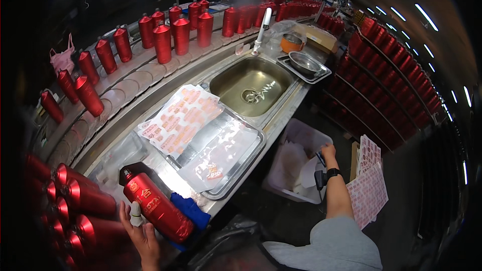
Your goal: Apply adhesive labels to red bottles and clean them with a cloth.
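My left hand (143, 236) is at the lower left with its fingers apart, a white covering on one finger. Close beside it a red bottle (154, 201) with gold lettering lies tilted over a blue cloth (191, 211) at the counter's near end. My right hand (328, 152) reaches out over the right rim of a white plastic bin (275, 178). Its fingers look curled, and what they hold, if anything, cannot be made out. White paper (307, 174) lies in the bin below it. A metal tray (253, 153) carries a printed label sheet (183, 115) and a mostly bare clear sheet (221, 158).
A sink (241, 90) with a white tap (261, 32) lies beyond the tray. Red bottles (162, 42) stand along a curved conveyor (128, 85). More bottles (88, 198) crowd the left. Label sheets (364, 193) hang by my right arm; a loaded bottle rack (381, 80) stands behind.
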A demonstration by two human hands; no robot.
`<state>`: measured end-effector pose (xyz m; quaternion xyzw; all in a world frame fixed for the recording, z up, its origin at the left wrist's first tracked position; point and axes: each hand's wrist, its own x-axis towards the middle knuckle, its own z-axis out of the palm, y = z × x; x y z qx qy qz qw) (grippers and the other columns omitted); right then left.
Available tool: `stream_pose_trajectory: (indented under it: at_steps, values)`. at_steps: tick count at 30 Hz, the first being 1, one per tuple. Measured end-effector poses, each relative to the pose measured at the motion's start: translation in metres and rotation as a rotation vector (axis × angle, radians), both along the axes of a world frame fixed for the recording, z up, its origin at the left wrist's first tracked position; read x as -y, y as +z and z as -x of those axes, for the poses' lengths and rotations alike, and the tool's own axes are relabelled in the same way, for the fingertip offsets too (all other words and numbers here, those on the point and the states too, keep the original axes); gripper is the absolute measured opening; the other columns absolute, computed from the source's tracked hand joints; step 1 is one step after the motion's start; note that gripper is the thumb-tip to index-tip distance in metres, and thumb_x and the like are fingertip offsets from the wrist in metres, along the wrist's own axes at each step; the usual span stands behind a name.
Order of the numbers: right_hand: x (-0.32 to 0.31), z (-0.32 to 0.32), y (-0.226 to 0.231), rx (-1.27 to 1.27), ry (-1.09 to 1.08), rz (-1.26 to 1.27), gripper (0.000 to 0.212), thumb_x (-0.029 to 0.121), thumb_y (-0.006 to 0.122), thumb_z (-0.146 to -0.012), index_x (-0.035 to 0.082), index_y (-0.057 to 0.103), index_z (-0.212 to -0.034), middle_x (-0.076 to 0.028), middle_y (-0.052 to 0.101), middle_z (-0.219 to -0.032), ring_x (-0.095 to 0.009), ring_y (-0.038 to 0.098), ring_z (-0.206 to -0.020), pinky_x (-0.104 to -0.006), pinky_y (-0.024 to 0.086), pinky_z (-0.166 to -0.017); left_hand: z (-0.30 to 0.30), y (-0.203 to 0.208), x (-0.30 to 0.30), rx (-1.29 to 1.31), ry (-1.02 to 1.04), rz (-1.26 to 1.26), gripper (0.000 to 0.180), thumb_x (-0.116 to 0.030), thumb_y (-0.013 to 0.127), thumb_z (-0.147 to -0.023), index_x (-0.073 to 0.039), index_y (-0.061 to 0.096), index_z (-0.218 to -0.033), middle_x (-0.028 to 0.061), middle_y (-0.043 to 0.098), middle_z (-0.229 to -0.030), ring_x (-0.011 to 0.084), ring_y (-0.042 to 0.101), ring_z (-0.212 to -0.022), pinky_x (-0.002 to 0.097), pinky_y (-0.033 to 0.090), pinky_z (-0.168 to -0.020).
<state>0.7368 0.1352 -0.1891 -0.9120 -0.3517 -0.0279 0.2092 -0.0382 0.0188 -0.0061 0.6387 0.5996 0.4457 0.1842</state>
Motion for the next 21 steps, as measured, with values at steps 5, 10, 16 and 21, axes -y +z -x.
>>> stream_pose_trajectory:
  at_steps: [5,10,16,21]
  values:
    - [-0.072,0.161,0.138,-0.394,0.467,-0.402,0.012,0.011,0.066,-0.086,0.000,0.062,-0.081,-0.007,0.068,-0.073,-0.012,0.066,-0.068,-0.0241,0.051,-0.065,0.002,-0.002,0.008,0.110,0.030,-0.006,0.068,-0.038,0.050,-0.098,0.006,0.029,-0.145,0.0182,0.021,-0.153,0.0328,0.030,-0.139,0.0426,0.025,-0.113]
    - [-0.101,0.326,0.210,-0.370,0.882,-0.337,0.023,0.020,0.067,-0.086,-0.001,0.064,-0.079,-0.010,0.060,-0.061,-0.013,0.058,-0.056,-0.0305,0.045,-0.054,0.006,-0.002,0.011,0.202,0.017,0.041,0.071,-0.037,0.052,-0.097,0.003,0.023,-0.148,0.0185,0.023,-0.151,0.0296,0.029,-0.140,0.0403,0.024,-0.113]
    - [-0.093,0.426,0.203,-0.296,1.311,0.187,0.031,0.031,0.074,-0.078,0.003,0.062,-0.078,-0.011,0.064,-0.070,-0.028,0.062,-0.065,-0.0377,0.047,-0.060,0.003,-0.003,0.003,0.139,0.025,0.012,0.059,-0.038,0.055,-0.095,0.002,0.045,-0.138,0.0202,0.025,-0.152,0.0346,0.037,-0.134,0.0428,0.031,-0.110]
    - [-0.093,0.466,0.196,-0.046,1.454,0.420,0.036,0.032,0.078,-0.070,0.006,0.061,-0.088,-0.010,0.065,-0.078,-0.028,0.065,-0.078,-0.0379,0.048,-0.066,0.009,-0.002,0.006,0.151,0.002,0.034,0.059,-0.042,0.055,-0.095,0.000,0.049,-0.136,0.0216,0.024,-0.152,0.0361,0.038,-0.133,0.0435,0.035,-0.107]
